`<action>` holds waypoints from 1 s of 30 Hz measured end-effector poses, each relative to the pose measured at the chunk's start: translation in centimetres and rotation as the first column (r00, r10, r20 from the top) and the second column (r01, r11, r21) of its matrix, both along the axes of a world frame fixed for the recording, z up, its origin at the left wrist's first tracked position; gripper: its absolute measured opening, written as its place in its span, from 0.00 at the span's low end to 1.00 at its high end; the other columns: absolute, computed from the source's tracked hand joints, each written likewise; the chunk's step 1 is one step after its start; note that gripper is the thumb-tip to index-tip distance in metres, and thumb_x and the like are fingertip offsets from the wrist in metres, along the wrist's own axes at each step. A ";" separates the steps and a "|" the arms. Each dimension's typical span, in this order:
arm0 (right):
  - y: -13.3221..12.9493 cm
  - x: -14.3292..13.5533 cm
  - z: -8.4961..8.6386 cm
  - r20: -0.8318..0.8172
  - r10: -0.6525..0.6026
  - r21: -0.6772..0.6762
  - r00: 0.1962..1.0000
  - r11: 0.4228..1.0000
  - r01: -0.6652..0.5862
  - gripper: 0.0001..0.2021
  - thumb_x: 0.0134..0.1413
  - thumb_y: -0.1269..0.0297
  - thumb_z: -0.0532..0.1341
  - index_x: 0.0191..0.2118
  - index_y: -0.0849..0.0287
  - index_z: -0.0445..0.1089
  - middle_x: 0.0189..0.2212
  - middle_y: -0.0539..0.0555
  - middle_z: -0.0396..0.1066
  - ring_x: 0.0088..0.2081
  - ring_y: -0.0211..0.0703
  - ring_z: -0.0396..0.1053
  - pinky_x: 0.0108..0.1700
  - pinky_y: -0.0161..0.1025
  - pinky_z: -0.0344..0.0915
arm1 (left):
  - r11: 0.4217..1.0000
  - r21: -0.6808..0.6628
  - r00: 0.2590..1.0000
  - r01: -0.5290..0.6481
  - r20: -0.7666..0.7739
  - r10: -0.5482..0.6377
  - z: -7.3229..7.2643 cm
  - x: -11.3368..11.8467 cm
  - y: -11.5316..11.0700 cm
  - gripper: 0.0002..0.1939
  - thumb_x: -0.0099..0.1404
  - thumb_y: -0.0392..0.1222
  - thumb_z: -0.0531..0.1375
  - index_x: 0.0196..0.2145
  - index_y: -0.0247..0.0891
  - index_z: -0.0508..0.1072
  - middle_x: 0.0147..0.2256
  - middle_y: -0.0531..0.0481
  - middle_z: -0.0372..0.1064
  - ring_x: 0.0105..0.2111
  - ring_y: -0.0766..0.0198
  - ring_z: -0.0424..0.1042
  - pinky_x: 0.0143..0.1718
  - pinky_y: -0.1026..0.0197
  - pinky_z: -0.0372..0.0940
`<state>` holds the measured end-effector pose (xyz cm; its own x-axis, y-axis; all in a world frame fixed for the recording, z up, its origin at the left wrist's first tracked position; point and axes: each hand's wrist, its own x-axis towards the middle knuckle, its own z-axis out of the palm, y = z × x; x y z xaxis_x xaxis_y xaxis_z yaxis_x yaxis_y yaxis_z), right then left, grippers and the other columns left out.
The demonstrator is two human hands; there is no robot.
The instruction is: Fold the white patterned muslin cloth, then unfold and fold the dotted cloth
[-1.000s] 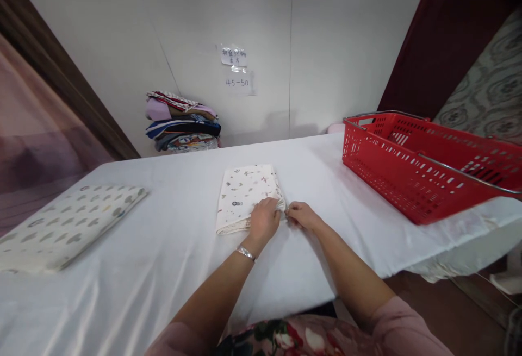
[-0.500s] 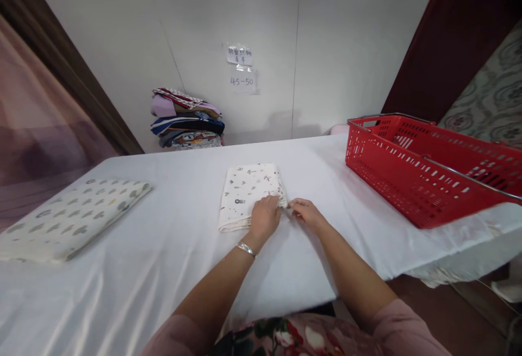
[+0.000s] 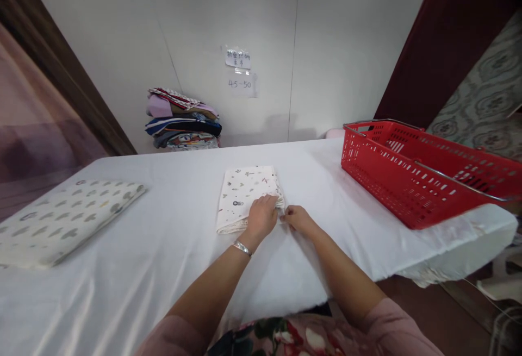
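A folded white cloth (image 3: 240, 190) with small printed figures lies flat in the middle of the table. My left hand (image 3: 262, 217), with a silver bracelet at the wrist, grips its near right corner, fingers curled over the layered edge. Just beyond that corner, the fingertips of my right hand (image 3: 299, 219) are pinched on a thin bit at the cloth's edge. The ends of the left fingers are partly hidden by the layers. Farther left lies a second folded cloth (image 3: 65, 217), white with grey cloud-like prints, untouched by either hand.
A red plastic basket (image 3: 379, 166) with metal handles stands at the right on the white-covered table (image 3: 175, 269). Behind the table's far edge, a pile of folded fabrics (image 3: 183, 122) rests against the wall. Paper signs (image 3: 240, 84) are taped above. A curtain (image 3: 44, 127) hangs at the left.
The right hand has drawn in slightly toward the cloth's corner, its fingers more tightly closed. My left hand stays on the same corner. The whole view has shifted a little.
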<state>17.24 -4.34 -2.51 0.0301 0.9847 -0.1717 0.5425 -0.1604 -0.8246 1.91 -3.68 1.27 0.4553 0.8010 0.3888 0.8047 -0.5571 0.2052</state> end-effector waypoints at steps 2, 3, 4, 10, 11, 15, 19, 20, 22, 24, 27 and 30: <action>-0.2 0.0 -0.2 -0.222 -0.007 0.016 0.975 1.000 0.011 0.09 0.42 0.63 0.60 0.20 0.58 0.60 0.11 0.43 0.58 0.15 0.31 0.55 0.20 0.30 0.51 | 1.000 -0.004 1.000 0.020 -0.013 -0.020 -0.1 -0.1 -0.2 0.19 0.56 0.29 0.52 0.46 0.39 0.65 0.42 0.47 0.67 0.43 0.58 0.65 0.42 0.57 0.59; -0.3 0.0 -0.3 -0.344 -0.023 0.014 0.939 0.999 0.030 0.09 0.41 0.63 0.60 0.20 0.58 0.59 0.11 0.42 0.58 0.14 0.30 0.54 0.19 0.30 0.50 | 1.000 -0.007 0.999 0.030 -0.019 -0.030 -0.1 -0.1 -0.2 0.19 0.57 0.29 0.52 0.46 0.39 0.65 0.42 0.47 0.67 0.42 0.58 0.65 0.42 0.57 0.59; -0.4 -0.1 -0.3 -0.457 -0.052 -0.006 0.888 0.998 0.056 0.10 0.39 0.63 0.61 0.20 0.58 0.58 0.11 0.42 0.58 0.14 0.30 0.54 0.18 0.29 0.50 | 0.999 -0.009 0.999 0.039 -0.022 -0.039 -0.1 -0.2 -0.3 0.18 0.57 0.29 0.52 0.46 0.39 0.65 0.41 0.47 0.67 0.42 0.58 0.65 0.42 0.57 0.59; -0.7 -1.0 0.3 -0.811 -0.201 -0.205 0.549 0.977 0.055 0.08 0.35 0.70 0.62 0.23 0.59 0.59 0.18 0.47 0.65 0.20 0.35 0.66 0.18 0.28 0.56 | 0.999 0.007 0.999 0.050 -0.008 -0.050 -0.1 -0.4 -0.5 0.17 0.57 0.29 0.52 0.44 0.39 0.65 0.41 0.48 0.67 0.43 0.58 0.64 0.43 0.57 0.58; -0.7 -1.0 0.4 -0.828 -0.205 -0.205 0.522 0.977 0.057 0.08 0.35 0.72 0.62 0.24 0.59 0.60 0.20 0.48 0.66 0.21 0.36 0.67 0.18 0.28 0.57 | 0.999 0.009 0.999 0.050 -0.006 -0.050 -0.1 -0.4 -0.6 0.17 0.57 0.29 0.52 0.44 0.39 0.65 0.41 0.48 0.66 0.43 0.58 0.64 0.43 0.57 0.58; -0.9 -0.7 0.5 -0.865 -0.170 -0.177 0.471 0.984 0.030 0.08 0.39 0.71 0.62 0.29 0.60 0.63 0.23 0.49 0.69 0.23 0.37 0.69 0.20 0.28 0.61 | 0.998 0.012 0.998 0.060 -0.020 -0.060 -0.1 -0.4 -0.7 0.15 0.58 0.29 0.52 0.42 0.39 0.65 0.40 0.48 0.66 0.41 0.58 0.64 0.41 0.57 0.59; -1.2 -0.5 0.4 -0.876 -0.078 -0.105 0.476 0.994 -0.031 0.15 0.51 0.55 0.59 0.42 0.58 0.65 0.29 0.52 0.71 0.26 0.38 0.70 0.27 0.34 0.68 | 0.994 0.008 0.993 0.105 -0.051 -0.104 -0.7 0.1 -1.1 0.11 0.60 0.32 0.53 0.42 0.38 0.65 0.39 0.47 0.66 0.40 0.58 0.64 0.39 0.56 0.59; -1.3 -0.5 0.4 -0.863 -0.085 -0.107 0.498 0.994 -0.015 0.18 0.52 0.52 0.58 0.46 0.56 0.63 0.29 0.51 0.71 0.26 0.38 0.70 0.26 0.34 0.68 | 0.993 0.009 0.991 0.118 -0.058 -0.117 -0.9 0.2 -1.2 0.11 0.60 0.32 0.54 0.42 0.38 0.65 0.39 0.47 0.65 0.40 0.58 0.63 0.39 0.56 0.59; -1.4 -0.7 0.2 -0.816 -0.127 -0.122 0.564 0.991 0.047 0.26 0.51 0.52 0.60 0.54 0.52 0.56 0.29 0.50 0.71 0.25 0.38 0.69 0.23 0.33 0.66 | 0.992 0.007 0.990 0.129 -0.065 -0.129 -1.4 0.4 -1.5 0.12 0.61 0.33 0.54 0.43 0.38 0.64 0.39 0.47 0.65 0.40 0.58 0.63 0.39 0.56 0.60; -1.5 -0.9 -0.1 -0.759 -0.165 -0.131 0.630 0.986 0.101 0.33 0.49 0.53 0.62 0.59 0.49 0.50 0.28 0.49 0.71 0.23 0.37 0.68 0.20 0.31 0.63 | 0.991 0.000 0.990 0.131 -0.058 -0.131 -1.7 0.4 -1.8 0.12 0.61 0.32 0.53 0.43 0.37 0.64 0.40 0.47 0.65 0.41 0.58 0.63 0.40 0.56 0.60; -1.6 -1.0 -0.3 -0.721 -0.170 -0.129 0.672 0.985 0.111 0.35 0.47 0.54 0.64 0.60 0.50 0.50 0.27 0.49 0.70 0.21 0.36 0.66 0.19 0.31 0.62 | 0.988 -0.024 0.987 0.154 -0.036 -0.155 -2.0 0.4 -2.3 0.13 0.60 0.32 0.54 0.44 0.36 0.64 0.41 0.46 0.65 0.42 0.58 0.62 0.41 0.55 0.60; -1.6 -0.8 -0.3 -0.725 -0.170 -0.132 0.667 0.985 0.108 0.33 0.46 0.58 0.64 0.58 0.50 0.53 0.28 0.49 0.70 0.21 0.37 0.67 0.19 0.31 0.62 | 0.985 -0.057 0.987 0.163 0.023 -0.162 -1.8 0.1 -2.9 0.16 0.59 0.32 0.54 0.46 0.36 0.63 0.42 0.46 0.66 0.43 0.58 0.62 0.43 0.55 0.59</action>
